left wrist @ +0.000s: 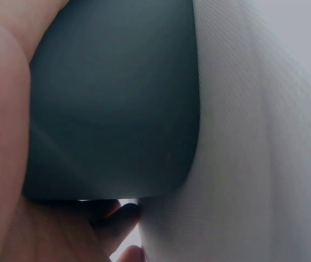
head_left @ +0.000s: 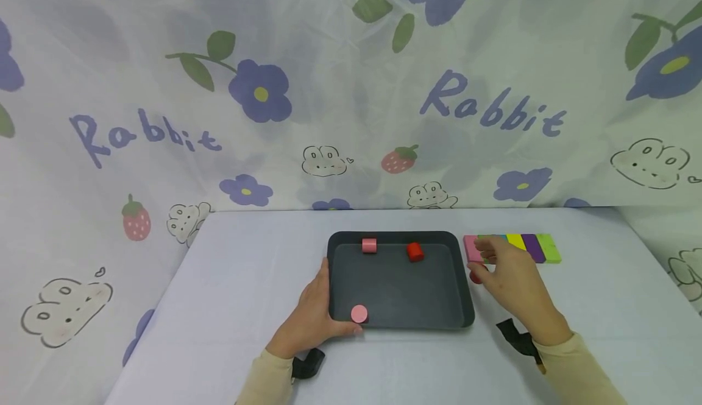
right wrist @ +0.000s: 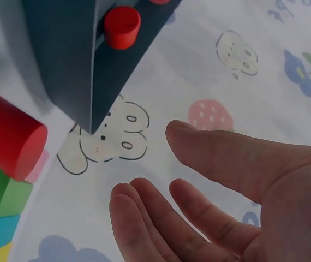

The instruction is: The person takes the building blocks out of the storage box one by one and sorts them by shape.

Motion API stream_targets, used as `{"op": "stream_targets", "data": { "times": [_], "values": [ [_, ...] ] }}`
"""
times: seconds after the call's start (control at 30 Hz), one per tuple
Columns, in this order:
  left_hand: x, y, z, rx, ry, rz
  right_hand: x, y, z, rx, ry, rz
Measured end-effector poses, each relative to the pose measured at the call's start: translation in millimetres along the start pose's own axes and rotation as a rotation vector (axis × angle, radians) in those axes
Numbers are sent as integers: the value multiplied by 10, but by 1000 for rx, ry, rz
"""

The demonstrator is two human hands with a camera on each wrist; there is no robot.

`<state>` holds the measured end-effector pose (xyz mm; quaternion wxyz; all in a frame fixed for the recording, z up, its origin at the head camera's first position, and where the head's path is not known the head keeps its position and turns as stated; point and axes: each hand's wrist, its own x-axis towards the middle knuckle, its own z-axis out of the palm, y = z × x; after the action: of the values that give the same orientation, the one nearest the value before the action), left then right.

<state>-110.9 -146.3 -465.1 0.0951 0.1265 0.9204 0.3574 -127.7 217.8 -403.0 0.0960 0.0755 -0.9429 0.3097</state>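
Tray (head_left: 406,295), dark grey and shallow, lies flat on a white-covered table (head_left: 219,307). The person's left hand (head_left: 309,316) grips its near left corner, with the fingers along the left wall and the thumb along the near edge. Three small blocks sit inside: a pink cylinder (head_left: 369,245) on its side near the far wall, a red block (head_left: 415,251) to its right, and a round pink block (head_left: 359,313) upright at the near left, just beyond the left thumb. The right hand (head_left: 515,274) hangs to the right of the tray, thumb and fingers parted with a clear gap, holding nothing. A red cylinder (head_left: 474,278) is outside the tray beside its right wall, partly hidden by the right thumb in the head view. Farther back, a row of coloured blocks (head_left: 532,248) includes pink, yellow, purple and light green. Behind the table hangs a cloth (head_left: 340,106) printed with flowers, strawberries and rabbits.
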Motion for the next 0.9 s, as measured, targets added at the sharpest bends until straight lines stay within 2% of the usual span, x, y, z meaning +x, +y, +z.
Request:
{"op": "stream_targets", "data": {
  "times": [0.2, 0.53, 0.9],
  "values": [
    [-10, 3, 1, 1, -2, 10, 56, -82, 60, 14, -16, 7],
    [-7, 1, 8, 9, 4, 20, 207, -155, 164, 8, 19, -76],
    [-11, 2, -2, 10, 14, 25, 347, -311, 236, -6, -19, -90]
  ]
}}
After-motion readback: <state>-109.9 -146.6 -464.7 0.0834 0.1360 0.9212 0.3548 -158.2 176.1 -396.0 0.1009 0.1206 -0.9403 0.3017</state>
